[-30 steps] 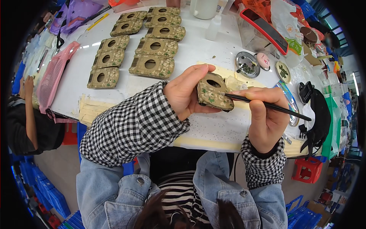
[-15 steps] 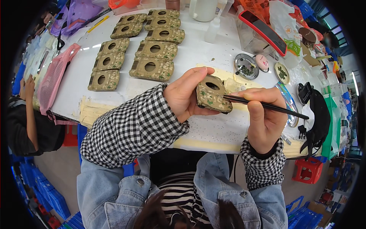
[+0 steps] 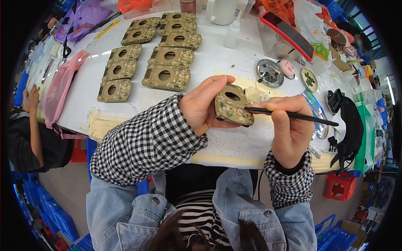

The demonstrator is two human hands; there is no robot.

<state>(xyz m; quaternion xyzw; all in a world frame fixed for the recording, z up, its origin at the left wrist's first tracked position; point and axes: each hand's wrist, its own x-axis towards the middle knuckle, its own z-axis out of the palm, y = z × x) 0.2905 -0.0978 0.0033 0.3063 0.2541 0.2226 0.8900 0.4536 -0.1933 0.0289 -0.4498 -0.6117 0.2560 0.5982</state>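
My left hand [image 3: 205, 104] grips a small camouflage-painted model tank hull [image 3: 228, 115] by its edge, above the table. The hull is tilted toward me, and a large round hole shows in its top. In my right hand [image 3: 291, 125] is a slim black pair of tweezers [image 3: 305, 117], pinched between thumb and fingers. Their tip touches or hovers just over the hull's top, near the hole; I cannot tell which. Whether anything sits in the tip is too small to see. Several matching camouflage hulls [image 3: 166, 77] stand in two columns to the left.
A round dish of small dark parts [image 3: 270, 73] lies beyond my right hand, beside a pink oval case [image 3: 287, 68] and a lid with green pieces [image 3: 309, 79]. A red-cased phone [image 3: 289, 35] leans on a clear box. A pink mesh bag [image 3: 63, 90] lies left; another person's arm [image 3: 34, 121] is beyond.
The tweezers' tip has shifted slightly left across the hull, and their shaft lies a little flatter. My left hand still holds the hull in nearly the same place.
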